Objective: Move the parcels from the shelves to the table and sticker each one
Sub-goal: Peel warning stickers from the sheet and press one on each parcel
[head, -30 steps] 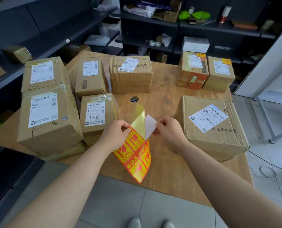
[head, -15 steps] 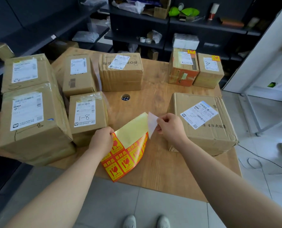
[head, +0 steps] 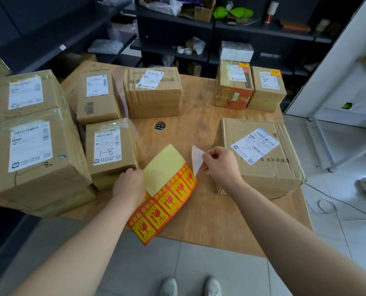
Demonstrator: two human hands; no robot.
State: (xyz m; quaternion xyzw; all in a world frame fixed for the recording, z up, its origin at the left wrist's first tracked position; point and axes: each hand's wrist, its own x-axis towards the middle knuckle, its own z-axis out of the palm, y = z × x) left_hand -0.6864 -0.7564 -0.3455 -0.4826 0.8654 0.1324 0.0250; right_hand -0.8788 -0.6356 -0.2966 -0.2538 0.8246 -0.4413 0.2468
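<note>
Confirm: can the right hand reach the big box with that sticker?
Likely yes. The right hand pinches the sticker just beside the big box, nothing lies between them, and the box top is bare apart from its label. The left hand holds the sheet, out of the way.

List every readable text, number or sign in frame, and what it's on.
"1-8", handwritten: white label on small brown cardboard box.
"8", handwritten: large brown box, front left.
"BOP", upside down: ribbed brown carton at the back.
"®": wide flat brown carton, right.
Broken-glass sign: red-and-yellow sticker sheet.
Print on the white shipping labels: too small to read.
</note>
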